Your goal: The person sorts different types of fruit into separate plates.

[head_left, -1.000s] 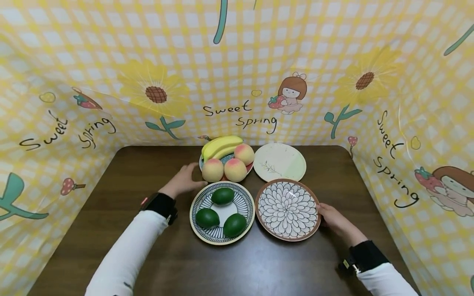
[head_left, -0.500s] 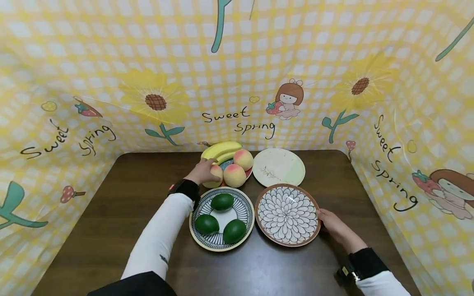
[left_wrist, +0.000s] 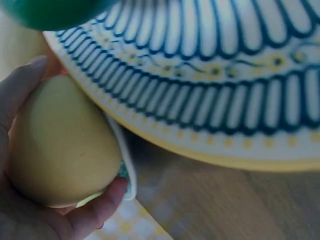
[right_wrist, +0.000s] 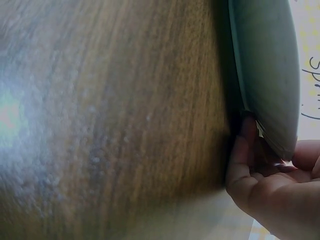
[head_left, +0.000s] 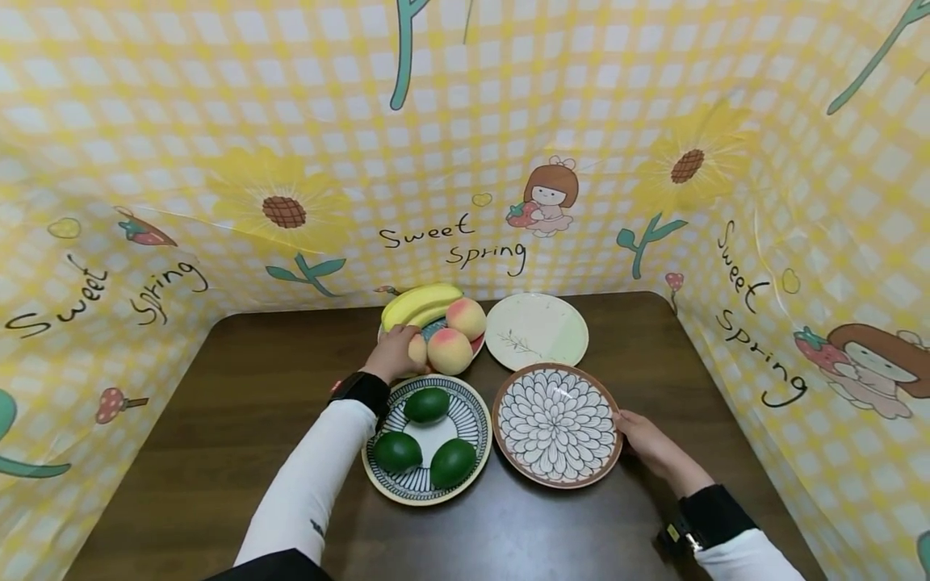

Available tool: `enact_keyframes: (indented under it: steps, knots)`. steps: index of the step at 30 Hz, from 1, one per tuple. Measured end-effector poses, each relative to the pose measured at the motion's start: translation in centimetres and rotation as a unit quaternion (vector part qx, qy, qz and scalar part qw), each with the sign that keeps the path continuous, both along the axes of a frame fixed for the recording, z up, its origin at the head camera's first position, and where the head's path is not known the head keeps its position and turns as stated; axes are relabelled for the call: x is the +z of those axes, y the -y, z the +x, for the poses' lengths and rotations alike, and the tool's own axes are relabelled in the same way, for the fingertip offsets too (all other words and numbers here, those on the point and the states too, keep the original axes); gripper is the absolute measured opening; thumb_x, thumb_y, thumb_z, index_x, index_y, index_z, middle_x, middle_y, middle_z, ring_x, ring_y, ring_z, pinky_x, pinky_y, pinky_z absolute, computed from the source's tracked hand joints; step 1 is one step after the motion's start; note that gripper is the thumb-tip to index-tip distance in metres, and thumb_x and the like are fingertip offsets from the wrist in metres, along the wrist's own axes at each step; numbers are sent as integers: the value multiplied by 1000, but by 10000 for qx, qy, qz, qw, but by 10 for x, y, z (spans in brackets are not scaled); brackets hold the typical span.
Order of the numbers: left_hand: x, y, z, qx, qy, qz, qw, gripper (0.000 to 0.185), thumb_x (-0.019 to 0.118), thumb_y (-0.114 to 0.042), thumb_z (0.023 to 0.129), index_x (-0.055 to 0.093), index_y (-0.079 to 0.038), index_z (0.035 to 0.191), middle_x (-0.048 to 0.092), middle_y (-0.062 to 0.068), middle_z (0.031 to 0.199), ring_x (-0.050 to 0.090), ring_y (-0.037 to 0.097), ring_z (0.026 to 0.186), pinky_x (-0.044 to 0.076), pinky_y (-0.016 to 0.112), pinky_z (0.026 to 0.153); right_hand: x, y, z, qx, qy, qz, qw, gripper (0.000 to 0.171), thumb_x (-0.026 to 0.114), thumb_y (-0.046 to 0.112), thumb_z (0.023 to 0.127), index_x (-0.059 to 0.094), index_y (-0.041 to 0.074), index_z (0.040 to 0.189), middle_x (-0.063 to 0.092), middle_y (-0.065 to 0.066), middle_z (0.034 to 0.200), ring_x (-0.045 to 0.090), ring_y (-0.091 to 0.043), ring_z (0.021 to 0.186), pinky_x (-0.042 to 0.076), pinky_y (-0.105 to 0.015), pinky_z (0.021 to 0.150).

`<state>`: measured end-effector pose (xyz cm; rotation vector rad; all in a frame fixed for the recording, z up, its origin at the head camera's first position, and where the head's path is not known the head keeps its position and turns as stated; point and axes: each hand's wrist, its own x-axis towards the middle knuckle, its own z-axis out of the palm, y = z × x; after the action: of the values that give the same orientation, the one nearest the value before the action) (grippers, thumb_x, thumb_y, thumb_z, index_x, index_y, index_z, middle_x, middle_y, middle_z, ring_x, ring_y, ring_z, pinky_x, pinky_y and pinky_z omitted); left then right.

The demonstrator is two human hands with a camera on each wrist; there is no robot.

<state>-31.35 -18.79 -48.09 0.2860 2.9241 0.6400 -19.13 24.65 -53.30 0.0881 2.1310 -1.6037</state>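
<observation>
My left hand point(head_left: 392, 353) grips a peach point(left_wrist: 65, 145) on the fruit plate at the back, thumb and fingers curled round it. Beside that peach lie two more, a nearer peach point(head_left: 450, 352) and a farther peach point(head_left: 466, 318), with bananas point(head_left: 421, 305) behind them. On the right, my right hand point(head_left: 654, 442) pinches the brown rim of a plate with a petal pattern point(head_left: 558, 424). The right wrist view shows its pale underside point(right_wrist: 272, 65), with fingers under the edge and the thumb at the rim.
A striped plate point(head_left: 436, 432) with three dark green oval fruits point(head_left: 453, 463) sits below my left wrist. Behind the petal plate lies a pale green plate point(head_left: 541, 331). The wooden table point(head_left: 240, 420) is enclosed by a yellow checked cloth point(head_left: 327, 186).
My left hand has moved from beside the fruit plate onto the left peach and closed round it. The right hand keeps its hold on the petal plate's rim.
</observation>
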Motion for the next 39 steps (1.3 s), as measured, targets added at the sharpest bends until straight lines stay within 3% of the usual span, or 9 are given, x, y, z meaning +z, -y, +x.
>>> enact_keyframes:
  steps: [6,13,19,28,39]
  knots:
    - [-2,2,1,-100,-256,104,9996,78,83,-21,80,49,2,146,48,31,148,45,52,136,42,63,111,-1,1,1,-94,-130,177,9997,47,26,18,113,40,-19,138,59,1,90,53,-7,78,44,-23,72]
    - [-10,7,2,-201,-226,101,9995,78,82,-23,82,48,1,147,49,30,148,46,49,135,44,60,110,-3,0,1,27,-144,80,9999,48,25,18,113,39,-20,138,61,1,91,55,-6,79,45,-22,74]
    - [-5,7,4,-313,-332,168,9988,78,84,-21,80,50,2,146,49,29,148,47,49,136,43,59,111,-4,1,1,-40,-189,129,9997,46,26,16,113,41,-20,136,59,1,87,53,-9,78,44,-23,73]
    - [12,9,6,-372,-694,135,9968,71,82,-19,80,53,1,141,52,28,145,49,52,132,45,61,108,-2,3,0,-123,-234,89,9996,42,27,15,112,46,-18,129,56,1,85,52,-9,77,42,-23,72]
    - [51,-2,16,-420,-987,436,9933,69,80,-14,83,50,3,143,50,27,145,47,51,133,44,60,107,-3,1,0,-76,-293,131,9995,46,25,16,113,42,-21,135,62,-3,94,55,-5,80,45,-21,75]
